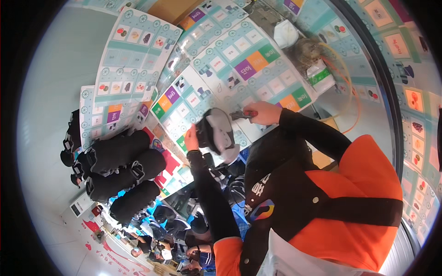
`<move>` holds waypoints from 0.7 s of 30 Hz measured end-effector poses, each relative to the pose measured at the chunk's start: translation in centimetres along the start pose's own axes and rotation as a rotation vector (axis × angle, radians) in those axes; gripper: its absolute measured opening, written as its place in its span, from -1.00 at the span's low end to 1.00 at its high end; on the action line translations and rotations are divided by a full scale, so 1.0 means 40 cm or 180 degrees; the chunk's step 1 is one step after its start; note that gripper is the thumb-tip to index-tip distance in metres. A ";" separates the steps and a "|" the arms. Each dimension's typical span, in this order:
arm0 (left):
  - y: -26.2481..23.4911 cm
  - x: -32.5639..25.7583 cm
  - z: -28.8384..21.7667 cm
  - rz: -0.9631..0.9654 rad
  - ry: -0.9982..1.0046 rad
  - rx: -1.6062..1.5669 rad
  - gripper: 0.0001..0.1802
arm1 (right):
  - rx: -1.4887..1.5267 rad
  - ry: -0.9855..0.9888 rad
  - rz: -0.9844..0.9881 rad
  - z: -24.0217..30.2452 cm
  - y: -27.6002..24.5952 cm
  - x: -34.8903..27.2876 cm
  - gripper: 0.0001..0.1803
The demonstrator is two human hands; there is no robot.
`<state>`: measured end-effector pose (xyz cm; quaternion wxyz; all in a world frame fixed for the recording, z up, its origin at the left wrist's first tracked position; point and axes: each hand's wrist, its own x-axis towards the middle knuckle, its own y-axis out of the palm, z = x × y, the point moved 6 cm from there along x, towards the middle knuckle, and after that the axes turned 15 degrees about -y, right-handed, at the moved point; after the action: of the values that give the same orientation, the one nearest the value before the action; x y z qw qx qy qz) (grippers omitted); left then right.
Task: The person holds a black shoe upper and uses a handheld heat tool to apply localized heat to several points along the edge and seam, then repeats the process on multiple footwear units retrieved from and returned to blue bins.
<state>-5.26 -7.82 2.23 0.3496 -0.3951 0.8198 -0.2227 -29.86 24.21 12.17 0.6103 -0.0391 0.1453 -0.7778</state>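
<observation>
The largest thing in view is the pale worktop [60,69], which carries several big printed sheets [133,55] laid edge to edge and overlapping, each divided into small squares with pictures and with blocks of purple, orange and green. More sheets of the same kind cover the wall [414,119] at the right edge of the view.

Next in size is the person's own upper body, in a black and orange jacket [350,198] with a black strap across it, filling the lower right.

To the left, on the sheets, lies a cluster of 3 bulky black padded headsets [124,170], side by side and touching, with smaller black pieces [71,138] just beside them at the worktop's left rim. Below them, more dark gear sits in a heap [179,216].

At the middle, both sleeved arms reach up over the sheets. The left hand [191,141] is closed on the left side of a grey and black headset [216,133], which is held up above the sheets, tilted, between the 2 hands. The right hand [263,113] is clamped on a small tool with a red handle [244,114], whose dark tip touches the headset's upper right edge.

Further back, near the top right, a white crumpled mask [285,33] and a white packet with a green label [321,76] lie on the sheets, with an orange cable [352,92] curving just beside the packet.
</observation>
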 end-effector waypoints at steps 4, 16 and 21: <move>0.000 -0.065 0.013 -0.0289 -0.0487 -0.0188 -0.56 | -0.0536 -0.0204 0.0317 -0.008 0.079 0.028 -0.69; -0.019 -0.056 -0.016 -0.0449 -0.0617 0.0198 -0.48 | -0.0513 -0.0036 0.0266 -0.041 0.129 0.053 -0.73; -0.031 -0.075 0.025 -0.0455 -0.0571 0.0069 -0.51 | -0.0653 -0.0018 0.0081 -0.006 0.119 0.058 -0.71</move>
<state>-2.57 -6.23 3.54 0.4090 -0.4671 0.7525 -0.2196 -26.03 21.01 10.37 0.6132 -0.1017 0.2230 -0.7509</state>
